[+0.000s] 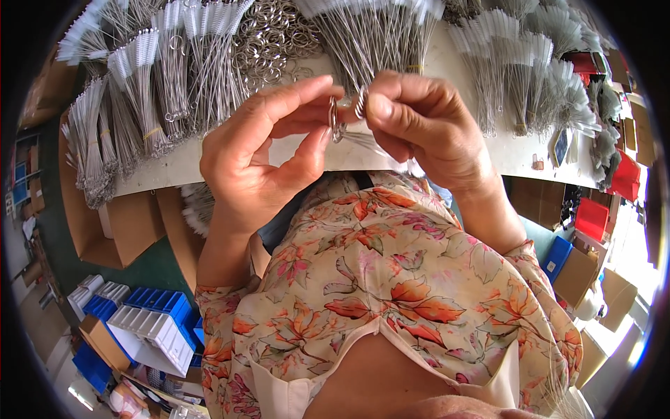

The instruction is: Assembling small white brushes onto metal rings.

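Note:
Close together over the table's near edge, both my hands are closed in pinches. My left hand [262, 143] holds a shiny metal ring [333, 115] edge-on between thumb and fingertips. My right hand [429, 122] pinches the looped wire ends [361, 103] of thin brushes, just right of the ring. A few wire stems [363, 142] slant below the right fingers, partly hidden by them. Whether the ring passes through any loop, I cannot tell. Behind my hands lie a heap of loose metal rings [276, 42] and a bundle of wire-stemmed brushes [377, 35].
More brush bundles [143, 84] with pale bristles cover the white table [174, 167] at left, and others [513, 63] lie at right. Cardboard boxes [122, 234] stand below the left edge. Blue and white plastic bins [157, 328] sit lower left. Red bins [592, 220] are at right.

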Demonstrator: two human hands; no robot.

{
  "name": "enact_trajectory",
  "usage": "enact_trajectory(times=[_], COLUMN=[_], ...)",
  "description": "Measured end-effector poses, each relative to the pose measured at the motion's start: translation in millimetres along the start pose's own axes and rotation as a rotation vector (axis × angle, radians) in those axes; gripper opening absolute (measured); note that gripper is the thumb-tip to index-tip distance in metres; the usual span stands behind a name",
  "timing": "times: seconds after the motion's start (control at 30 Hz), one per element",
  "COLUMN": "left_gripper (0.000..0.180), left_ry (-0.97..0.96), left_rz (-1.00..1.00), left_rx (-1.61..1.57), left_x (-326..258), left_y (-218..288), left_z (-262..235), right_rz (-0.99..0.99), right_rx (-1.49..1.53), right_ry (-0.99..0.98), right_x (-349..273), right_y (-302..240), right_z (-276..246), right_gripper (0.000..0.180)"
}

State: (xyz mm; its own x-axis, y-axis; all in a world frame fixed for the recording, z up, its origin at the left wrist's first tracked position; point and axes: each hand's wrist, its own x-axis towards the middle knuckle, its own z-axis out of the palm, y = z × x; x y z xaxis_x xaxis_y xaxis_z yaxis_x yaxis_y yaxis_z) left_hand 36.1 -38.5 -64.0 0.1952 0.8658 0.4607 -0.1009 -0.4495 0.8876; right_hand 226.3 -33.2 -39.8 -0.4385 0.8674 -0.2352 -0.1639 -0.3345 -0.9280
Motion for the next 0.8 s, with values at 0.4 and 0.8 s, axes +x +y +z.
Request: enact_trajectory(times=[0.4, 0.8], left_gripper=[0.033, 0.015], left_ry=[-0.057, -0.017], left_rz=[0.124, -0.448], left_rx=[0.172, -0.625], left_x=[14, 5], left_y=[-1, -17], left_z=[-13, -16], right_rz=[-0.113, -0.038], right_rx=[-0.158, -0.034], right_ry=[-0.042, -0.077], right_x=[19, 11], right_y=[-11, -1], right_z=[5, 7], right_gripper=[0.015, 0.014])
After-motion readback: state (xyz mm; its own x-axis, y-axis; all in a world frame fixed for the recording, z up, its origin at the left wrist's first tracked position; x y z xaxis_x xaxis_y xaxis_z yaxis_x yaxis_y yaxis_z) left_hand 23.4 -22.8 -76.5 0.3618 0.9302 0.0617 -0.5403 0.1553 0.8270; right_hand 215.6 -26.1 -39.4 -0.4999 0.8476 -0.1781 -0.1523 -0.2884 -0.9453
